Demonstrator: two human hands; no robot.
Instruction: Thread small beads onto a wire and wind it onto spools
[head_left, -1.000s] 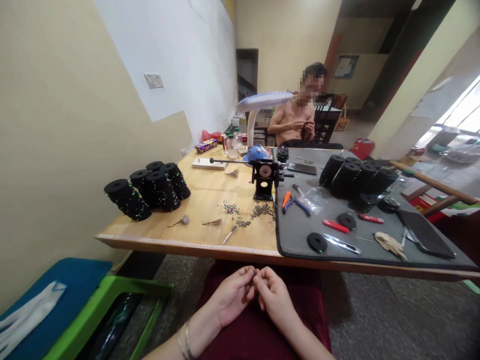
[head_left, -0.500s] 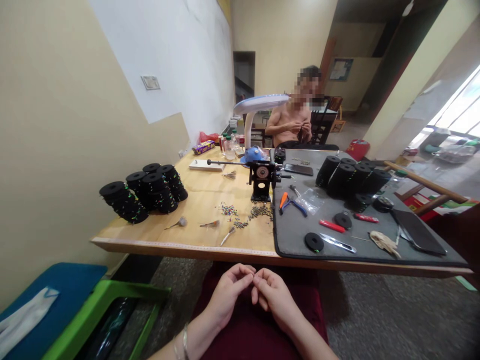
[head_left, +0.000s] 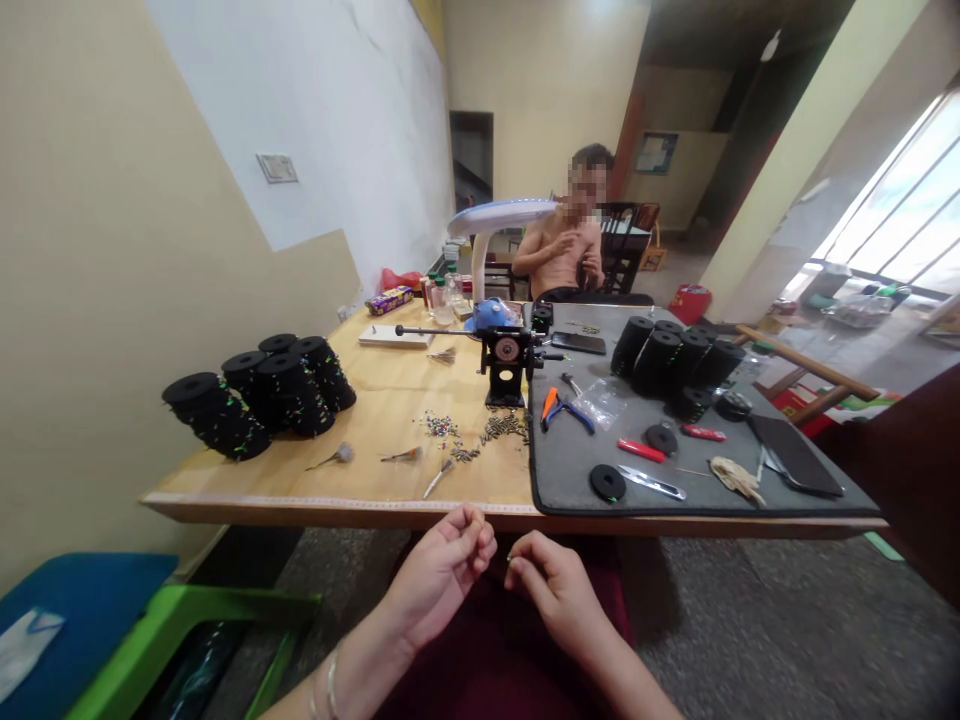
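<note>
Before the table (head_left: 285,498), near its edge, the two hands stand just apart, probably so that both stay in easy sight. The right hand (head_left: 550,580) pinches a tiny greenish bit (head_left: 510,559) between thumb and forefinger, a tip grip that seems to suit its size. The left hand (head_left: 444,565), at 9 o'clock from it, has thumb and fingers pressed together; whether they hold anything I cannot tell.

From the hands, beads (head_left: 440,425) lie at 11 o'clock and metal pieces (head_left: 504,427) at 12, loosely heaped, perhaps for easy picking. The winder (head_left: 506,352) stands beyond at 12. Pliers (head_left: 571,414) at 1 o'clock and snips (head_left: 654,484) at 2 rest on the mat (head_left: 570,470), presumably within reach. Black reels (head_left: 281,385) stand stacked at 10, likely saving room.
</note>
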